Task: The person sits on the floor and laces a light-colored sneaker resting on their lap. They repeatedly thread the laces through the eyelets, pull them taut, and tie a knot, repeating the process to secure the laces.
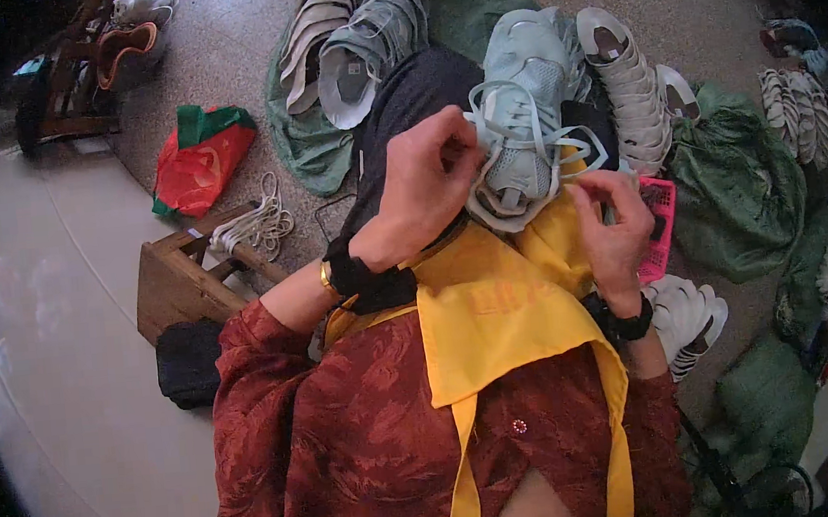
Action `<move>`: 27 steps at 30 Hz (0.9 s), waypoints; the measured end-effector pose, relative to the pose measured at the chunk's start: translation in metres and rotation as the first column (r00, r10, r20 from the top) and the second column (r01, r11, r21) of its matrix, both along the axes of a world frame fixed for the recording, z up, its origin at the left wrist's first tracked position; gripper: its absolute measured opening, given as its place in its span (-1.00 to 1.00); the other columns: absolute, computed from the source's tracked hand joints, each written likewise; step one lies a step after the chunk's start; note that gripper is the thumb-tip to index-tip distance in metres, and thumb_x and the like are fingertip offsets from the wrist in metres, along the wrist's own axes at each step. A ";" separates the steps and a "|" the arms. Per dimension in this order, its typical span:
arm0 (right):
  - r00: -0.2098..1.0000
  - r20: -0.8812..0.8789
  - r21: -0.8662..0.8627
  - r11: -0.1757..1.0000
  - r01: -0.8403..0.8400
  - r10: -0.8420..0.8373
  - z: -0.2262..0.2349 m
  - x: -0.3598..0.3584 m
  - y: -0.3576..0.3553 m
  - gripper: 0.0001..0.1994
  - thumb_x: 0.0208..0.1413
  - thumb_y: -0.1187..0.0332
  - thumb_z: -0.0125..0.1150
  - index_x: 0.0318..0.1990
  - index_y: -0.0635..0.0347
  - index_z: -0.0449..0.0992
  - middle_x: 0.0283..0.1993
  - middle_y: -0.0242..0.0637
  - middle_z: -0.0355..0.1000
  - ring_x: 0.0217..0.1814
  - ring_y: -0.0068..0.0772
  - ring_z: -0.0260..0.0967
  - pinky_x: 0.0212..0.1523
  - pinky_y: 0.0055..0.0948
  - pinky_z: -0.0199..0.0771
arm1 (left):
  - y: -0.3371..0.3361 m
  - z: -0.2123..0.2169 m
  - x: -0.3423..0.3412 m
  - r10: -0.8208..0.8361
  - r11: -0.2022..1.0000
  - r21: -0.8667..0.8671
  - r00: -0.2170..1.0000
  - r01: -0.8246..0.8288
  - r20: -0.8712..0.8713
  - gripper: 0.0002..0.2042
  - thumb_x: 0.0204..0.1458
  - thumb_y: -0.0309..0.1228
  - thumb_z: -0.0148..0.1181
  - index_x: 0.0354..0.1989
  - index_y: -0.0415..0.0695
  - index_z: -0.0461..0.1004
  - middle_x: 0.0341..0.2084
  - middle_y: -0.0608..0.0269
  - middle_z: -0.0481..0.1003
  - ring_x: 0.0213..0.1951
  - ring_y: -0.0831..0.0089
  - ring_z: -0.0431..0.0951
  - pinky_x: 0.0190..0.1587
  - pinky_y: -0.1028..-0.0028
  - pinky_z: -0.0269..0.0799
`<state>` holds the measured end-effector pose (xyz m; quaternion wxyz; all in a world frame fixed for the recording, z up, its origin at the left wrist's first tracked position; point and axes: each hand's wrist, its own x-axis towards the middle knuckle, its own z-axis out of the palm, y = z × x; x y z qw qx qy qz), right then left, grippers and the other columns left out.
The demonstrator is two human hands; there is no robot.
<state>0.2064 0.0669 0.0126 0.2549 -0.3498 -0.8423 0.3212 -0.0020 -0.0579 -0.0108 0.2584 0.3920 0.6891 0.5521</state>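
A pale mint-coloured sneaker [524,76] lies across my lap, its heel opening toward me and its toe pointing away. Pale laces [547,143] are threaded up its front and stand out in loose loops near the ankle. At the shoe's left side my left hand [434,173] is closed in a pinch on a shoelace. My right hand [616,226] is lower, to the right of the heel, thumb and forefinger pinched at the other part of the lace. A yellow apron [496,300] lies under the heel.
Nested rows of pale shoes [324,20] rest on green sacking ahead, with another row [631,92] at right. A pink basket [660,222] stands by my right hand. A wooden stool [180,284] with bundled laces [258,223] and a red bag [204,164] are at left.
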 end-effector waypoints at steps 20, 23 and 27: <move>0.996 0.077 -0.014 0.999 -0.045 0.046 0.001 -0.006 -0.003 -0.76 -0.05 0.53 0.46 -0.20 0.24 0.59 -0.24 -0.23 0.53 -0.28 -0.33 0.56 -0.24 -0.45 0.55 | 0.003 -0.006 -0.005 0.012 0.995 -0.095 0.986 0.004 0.167 -0.88 0.01 -0.67 0.27 -0.38 -0.24 0.44 -0.45 0.35 0.54 -0.36 0.68 0.51 -0.27 0.62 0.46; 0.997 0.071 -0.043 0.999 -0.033 0.036 0.001 -0.008 -0.005 -0.77 -0.05 0.52 0.46 -0.21 0.25 0.59 -0.24 -0.22 0.52 -0.27 -0.32 0.56 -0.26 -0.44 0.55 | 0.002 -0.009 -0.004 0.009 0.996 -0.083 0.976 0.010 0.218 -0.89 0.01 -0.67 0.27 -0.39 -0.24 0.44 -0.48 0.34 0.54 -0.37 0.68 0.52 -0.29 0.61 0.46; 0.997 0.068 -0.024 0.999 -0.032 0.034 0.001 -0.008 -0.005 -0.79 -0.04 0.51 0.45 -0.22 0.26 0.59 -0.25 -0.21 0.53 -0.28 -0.31 0.57 -0.26 -0.42 0.56 | 0.001 -0.001 -0.002 -0.027 0.994 -0.103 0.998 0.033 0.056 -0.90 0.02 -0.65 0.26 -0.39 -0.25 0.44 -0.51 0.33 0.52 -0.36 0.71 0.51 -0.31 0.59 0.45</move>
